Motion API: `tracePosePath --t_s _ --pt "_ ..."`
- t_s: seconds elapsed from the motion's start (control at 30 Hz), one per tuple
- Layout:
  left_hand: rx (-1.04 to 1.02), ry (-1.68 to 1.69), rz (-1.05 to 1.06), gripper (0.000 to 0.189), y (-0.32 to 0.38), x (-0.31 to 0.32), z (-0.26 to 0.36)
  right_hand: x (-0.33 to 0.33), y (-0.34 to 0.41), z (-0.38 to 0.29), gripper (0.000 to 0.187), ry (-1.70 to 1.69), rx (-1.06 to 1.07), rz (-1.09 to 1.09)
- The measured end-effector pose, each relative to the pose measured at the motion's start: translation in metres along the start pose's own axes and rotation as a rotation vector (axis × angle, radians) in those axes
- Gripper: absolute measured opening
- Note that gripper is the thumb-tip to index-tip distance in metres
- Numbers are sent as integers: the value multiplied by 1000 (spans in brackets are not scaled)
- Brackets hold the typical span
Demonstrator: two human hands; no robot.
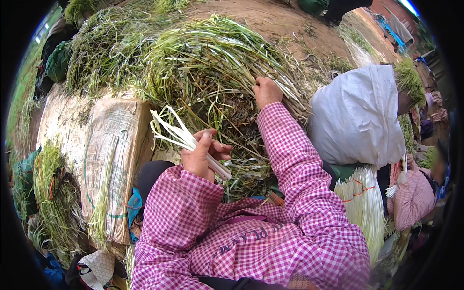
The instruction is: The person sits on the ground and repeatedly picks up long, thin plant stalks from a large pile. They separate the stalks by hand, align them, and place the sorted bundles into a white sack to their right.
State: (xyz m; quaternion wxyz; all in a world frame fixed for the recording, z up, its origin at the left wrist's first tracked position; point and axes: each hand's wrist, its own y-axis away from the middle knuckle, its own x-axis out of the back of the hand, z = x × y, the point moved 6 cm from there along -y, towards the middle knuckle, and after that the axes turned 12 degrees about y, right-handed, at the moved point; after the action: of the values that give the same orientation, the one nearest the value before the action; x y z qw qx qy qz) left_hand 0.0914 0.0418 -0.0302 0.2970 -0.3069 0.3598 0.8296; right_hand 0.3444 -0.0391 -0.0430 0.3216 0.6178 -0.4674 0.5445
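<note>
My left hand [203, 156] holds a small bundle of peeled white stalks [181, 135], its thumb across them and the other fingers partly curled. The stalks slant from upper left to lower right. Ahead lies a large heap of long leafy stalks [217, 43], green at one end and pale towards the right. My right hand [267, 92] reaches into the right side of this heap, its fingers curled around some stalks; the fingertips are partly hidden. Between my hands lie brown, withered leaves and peelings [243, 108].
At left, a wrapped block [112, 152] carries a thin row of pale stalks [105, 195]. A stuffed white sack [357, 116] stands at right, above a tied pale bundle [362, 206]. A person's checked sleeve [413, 199] shows at far right.
</note>
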Motion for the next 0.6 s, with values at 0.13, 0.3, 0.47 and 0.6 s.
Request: tracePosePath --t_s 0.13,0.3,0.47,0.6 --pt "23 4 -19 21 -1 5 0 25 -4 13 12 -653 -78 124" --pt "49 -1 -9 21 0 8 -4 67 8 26 5 -876 -71 351" --pt "93 -56 22 18 -2 12 -8 78 15 25 12 -619 49 204" --pt "108 -104 25 16 -4 12 -12 88 41 41 14 -919 58 527"
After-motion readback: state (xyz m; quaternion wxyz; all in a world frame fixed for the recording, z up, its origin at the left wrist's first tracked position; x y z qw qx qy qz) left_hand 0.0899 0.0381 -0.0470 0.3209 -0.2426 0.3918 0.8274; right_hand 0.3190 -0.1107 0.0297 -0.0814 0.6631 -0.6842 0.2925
